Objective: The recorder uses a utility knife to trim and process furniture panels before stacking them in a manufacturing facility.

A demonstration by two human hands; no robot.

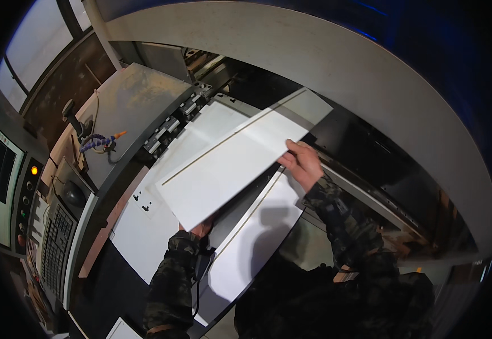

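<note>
A long white panel (232, 175) with a narrow brown groove along one side is held up at a slant between my two hands. My right hand (304, 162) pinches its right edge, thumb on top. At the near lower corner my left hand (202, 228) supports it from beneath; most of those fingers are hidden by the panel. Below and to the right lies a second grooved white panel (257, 240), partly shaded by my shadow. Farther under the held panel, another white panel (130, 234) with small dark holes rests on the machine bed.
The machine's pale curved hood (314, 45) arches over the far side and right. At left are a dusty grey table (150, 90), a barcode-scanner-like device (73, 116), a blue-and-orange coolant hose (102, 142), a keyboard (58, 248), a mouse (74, 193) and a control screen (0, 166).
</note>
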